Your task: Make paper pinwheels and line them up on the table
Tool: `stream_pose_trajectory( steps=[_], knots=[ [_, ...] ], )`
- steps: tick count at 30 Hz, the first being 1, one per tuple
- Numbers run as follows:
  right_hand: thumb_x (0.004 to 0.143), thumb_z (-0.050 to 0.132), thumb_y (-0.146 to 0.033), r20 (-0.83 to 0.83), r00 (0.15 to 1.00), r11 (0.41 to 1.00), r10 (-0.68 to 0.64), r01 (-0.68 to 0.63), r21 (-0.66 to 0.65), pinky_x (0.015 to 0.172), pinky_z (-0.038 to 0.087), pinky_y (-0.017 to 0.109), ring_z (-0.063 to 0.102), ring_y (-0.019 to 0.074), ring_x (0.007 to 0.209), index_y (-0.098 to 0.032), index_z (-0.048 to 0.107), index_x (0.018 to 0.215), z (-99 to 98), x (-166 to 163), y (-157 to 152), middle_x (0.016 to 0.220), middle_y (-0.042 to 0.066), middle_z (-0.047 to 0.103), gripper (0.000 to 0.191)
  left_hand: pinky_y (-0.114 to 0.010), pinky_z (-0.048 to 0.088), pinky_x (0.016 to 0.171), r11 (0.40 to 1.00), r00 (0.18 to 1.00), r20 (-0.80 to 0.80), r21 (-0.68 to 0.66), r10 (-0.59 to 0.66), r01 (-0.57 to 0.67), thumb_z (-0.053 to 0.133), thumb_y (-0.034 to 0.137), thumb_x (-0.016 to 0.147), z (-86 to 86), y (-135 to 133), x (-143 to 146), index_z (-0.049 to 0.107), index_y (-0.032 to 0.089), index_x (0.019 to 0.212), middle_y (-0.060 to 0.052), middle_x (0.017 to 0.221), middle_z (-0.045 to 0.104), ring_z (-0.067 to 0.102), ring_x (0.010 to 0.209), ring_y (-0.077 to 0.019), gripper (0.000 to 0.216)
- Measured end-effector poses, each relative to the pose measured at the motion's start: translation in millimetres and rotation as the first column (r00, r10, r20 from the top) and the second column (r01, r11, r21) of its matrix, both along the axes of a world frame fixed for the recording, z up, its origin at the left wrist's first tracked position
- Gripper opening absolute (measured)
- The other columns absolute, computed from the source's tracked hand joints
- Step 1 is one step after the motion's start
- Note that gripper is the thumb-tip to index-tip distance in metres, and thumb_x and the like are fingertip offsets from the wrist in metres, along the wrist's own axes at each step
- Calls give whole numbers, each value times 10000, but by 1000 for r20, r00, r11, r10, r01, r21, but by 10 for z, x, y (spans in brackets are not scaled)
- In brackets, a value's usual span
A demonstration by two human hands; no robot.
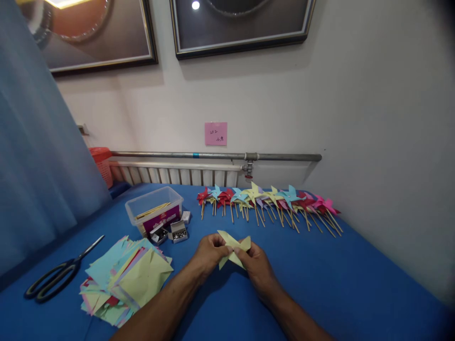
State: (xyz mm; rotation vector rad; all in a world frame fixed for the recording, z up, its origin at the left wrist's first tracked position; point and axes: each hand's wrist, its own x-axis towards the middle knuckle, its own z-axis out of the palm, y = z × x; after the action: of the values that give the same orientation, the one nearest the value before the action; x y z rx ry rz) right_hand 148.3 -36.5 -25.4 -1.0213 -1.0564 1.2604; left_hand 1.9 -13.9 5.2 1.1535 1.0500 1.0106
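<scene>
Between my two hands, above the blue table cover, is a pale yellow paper pinwheel (224, 235) with its blades folded inward. My left hand (210, 253) pinches it from the left, thumb pressed near the centre. From the right, my right hand (256, 265) grips it, its thumb also close to the middle. Both thumbs nearly meet there and cover the centre, so I cannot see whether a pin is in it. To the left lies a loose pile of coloured paper squares (142, 279), pale yellow ones on top.
Finished pinwheels on sticks (254, 193) lie in a row at the back right. A clear plastic box (154, 201) holds wooden sticks. Before it sit small open boxes of metal pins (178, 233). Black-handled scissors (64, 274) rest at far left. Pipes (213, 155) run along the wall.
</scene>
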Motion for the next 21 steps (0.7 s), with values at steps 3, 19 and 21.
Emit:
stream_pose_trajectory(
  steps=[3, 19, 21],
  knots=[
    [671, 795, -482, 3, 1000, 1000, 8, -8, -21, 569, 407, 260, 523, 155, 591, -199, 636, 829, 23, -1, -10, 657, -27, 631, 361, -218, 302, 478, 1000, 999, -25, 15, 25, -25, 771, 331, 521, -13, 9, 9, 509, 179, 605, 53, 515, 529, 419, 457, -71, 315],
    [602, 872, -416, -137, 990, 994, 44, -56, -91, 626, 465, 269, 613, 165, 634, -184, 657, 846, 30, -6, -14, 699, -14, 695, 400, -235, 348, 497, 1000, 1000, 23, 8, 10, -10, 748, 335, 526, -58, -11, 39, 592, 152, 644, 17, 556, 583, 480, 487, -102, 268],
    [644, 850, -422, -160, 985, 992, 62, -78, -95, 681, 501, 292, 662, 191, 704, -174, 689, 892, 61, -20, -44, 795, 28, 739, 386, -238, 366, 516, 999, 999, 49, 32, -9, 7, 755, 343, 536, -54, -16, 43, 588, 153, 640, 17, 561, 579, 492, 505, -107, 273]
  ],
)
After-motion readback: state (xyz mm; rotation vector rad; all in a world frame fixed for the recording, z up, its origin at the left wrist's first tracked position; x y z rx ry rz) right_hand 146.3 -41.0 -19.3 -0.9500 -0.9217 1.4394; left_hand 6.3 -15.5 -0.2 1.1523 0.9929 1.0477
